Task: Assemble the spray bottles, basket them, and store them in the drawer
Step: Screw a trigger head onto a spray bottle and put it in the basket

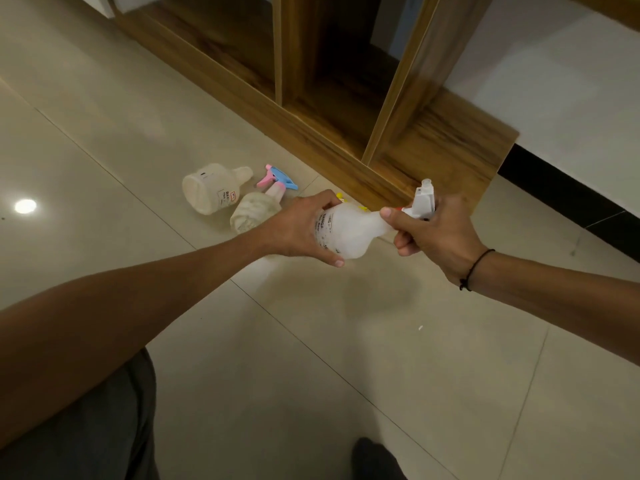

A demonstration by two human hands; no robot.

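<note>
I hold a translucent white spray bottle [349, 233] sideways above the floor. My left hand [298, 230] wraps its body. At the bottle's neck sits a white spray head [423, 199], gripped by my right hand [434, 233]. On the floor behind lie two more bottles: one without a head [211, 188], on its side, and one [254, 211] with a pink and blue spray head [277, 180]. Something yellow [341, 196] peeks out behind my left hand, mostly hidden.
A low wooden shelf unit [346, 98] with open compartments stands just beyond the bottles. Beige floor tiles [311, 358] stretch toward me. My grey-trousered leg [104, 427] fills the lower left, and a dark foot [374, 459] shows at the bottom.
</note>
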